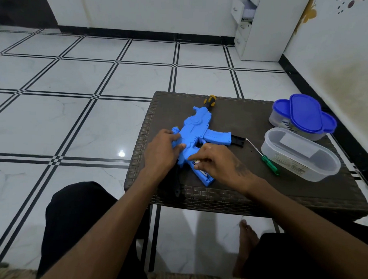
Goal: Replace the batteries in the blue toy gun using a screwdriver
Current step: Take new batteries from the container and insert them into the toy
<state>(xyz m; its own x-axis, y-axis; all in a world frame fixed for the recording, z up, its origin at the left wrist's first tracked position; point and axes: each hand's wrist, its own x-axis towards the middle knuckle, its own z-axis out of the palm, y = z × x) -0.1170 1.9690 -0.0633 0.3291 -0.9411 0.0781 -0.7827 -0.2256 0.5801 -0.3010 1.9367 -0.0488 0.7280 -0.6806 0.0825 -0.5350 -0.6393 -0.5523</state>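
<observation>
The blue toy gun (197, 131) lies flat near the 9 o'clock edge of the woven worktop (232, 118). The left hand (163, 153) grips its body; the right hand (216, 161) pinches a battery (195, 162) at the open grip. Seat it squarely, matching polarity, with the gun held steady. The green screwdriver (269, 165) waits at 3 o'clock. Around is a white tiled floor (76, 82).

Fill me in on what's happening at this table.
A person seated at a dark woven table is working on a blue toy gun lying flat on it. The left hand holds the gun's body steady, while the right hand pinches a battery at the open compartment in the grip. A green screwdriver lies unused to the right, beside a clear container.
</observation>
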